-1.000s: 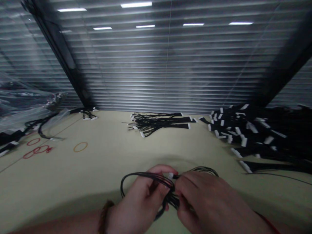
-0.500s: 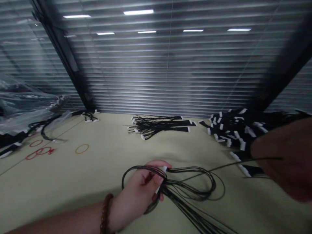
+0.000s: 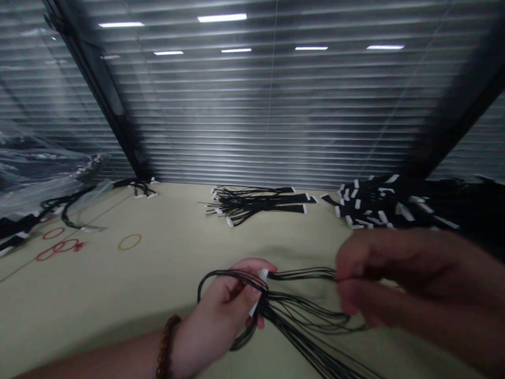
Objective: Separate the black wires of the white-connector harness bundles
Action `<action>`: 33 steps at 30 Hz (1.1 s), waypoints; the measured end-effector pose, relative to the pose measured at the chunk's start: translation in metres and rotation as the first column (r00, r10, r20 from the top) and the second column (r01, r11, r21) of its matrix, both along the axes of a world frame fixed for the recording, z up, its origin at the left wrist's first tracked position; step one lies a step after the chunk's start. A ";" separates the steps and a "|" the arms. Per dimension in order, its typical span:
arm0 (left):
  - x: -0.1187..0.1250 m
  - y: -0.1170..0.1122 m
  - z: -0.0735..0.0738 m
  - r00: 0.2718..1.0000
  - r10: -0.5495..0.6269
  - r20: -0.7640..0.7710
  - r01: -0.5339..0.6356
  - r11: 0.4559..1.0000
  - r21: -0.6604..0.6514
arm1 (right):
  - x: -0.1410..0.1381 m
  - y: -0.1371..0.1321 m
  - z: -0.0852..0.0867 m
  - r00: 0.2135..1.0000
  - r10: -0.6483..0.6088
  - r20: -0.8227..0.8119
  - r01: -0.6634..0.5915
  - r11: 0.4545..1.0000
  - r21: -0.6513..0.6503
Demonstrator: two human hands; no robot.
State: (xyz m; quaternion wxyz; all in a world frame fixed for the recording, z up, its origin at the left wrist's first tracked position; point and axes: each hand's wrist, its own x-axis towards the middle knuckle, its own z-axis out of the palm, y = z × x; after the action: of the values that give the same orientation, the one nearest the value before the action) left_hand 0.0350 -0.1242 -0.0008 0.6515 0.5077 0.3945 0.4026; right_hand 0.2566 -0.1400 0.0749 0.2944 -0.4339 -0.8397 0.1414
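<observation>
My left hand (image 3: 216,321), with a beaded bracelet at the wrist, is closed around a wire harness (image 3: 303,339) of thin black wires. A white connector (image 3: 264,273) shows between its fingertips and thumb. Some wires loop back over the hand, and a straight bunch trails down to the lower right. My right hand (image 3: 418,295) pinches the looped wires to the right of the connector; the far end of that loop is hidden behind its fingers.
Several harnesses (image 3: 264,201) lie at the table's back middle. At right is a large pile of black harnesses with white connectors (image 3: 379,216). Left are red rubber bands (image 3: 59,247), a yellow rubber band (image 3: 129,242) and clear plastic bags (image 3: 39,173). Window blinds (image 3: 221,116) rise behind the table (image 3: 169,284).
My right hand has come in from the far right to the looped wires and closed on them. The stray wire end beside it no longer shows. My left hand keeps its hold.
</observation>
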 end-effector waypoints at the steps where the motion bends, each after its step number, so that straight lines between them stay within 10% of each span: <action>1: -0.001 0.000 -0.001 1.000 -0.007 0.025 0.007 1.000 0.008 | -0.011 -0.004 -0.005 0.999 0.015 0.034 -0.015 1.000 0.002; 10: -0.004 -0.006 -0.002 0.989 -0.067 0.135 0.062 0.997 0.042 | -0.036 -0.010 -0.036 0.981 0.019 0.194 -0.087 0.934 0.348; 33: 0.005 -0.010 0.007 0.999 -0.036 -0.022 0.036 0.999 -0.023 | -0.045 -0.006 -0.043 0.957 -0.049 0.285 -0.068 0.920 0.387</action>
State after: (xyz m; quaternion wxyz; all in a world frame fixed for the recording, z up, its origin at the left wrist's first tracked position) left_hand 0.0398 -0.1345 0.0061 0.6599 0.5118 0.3971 0.3806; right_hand 0.2117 -0.1457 0.0316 0.2488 -0.3779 -0.8869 -0.0934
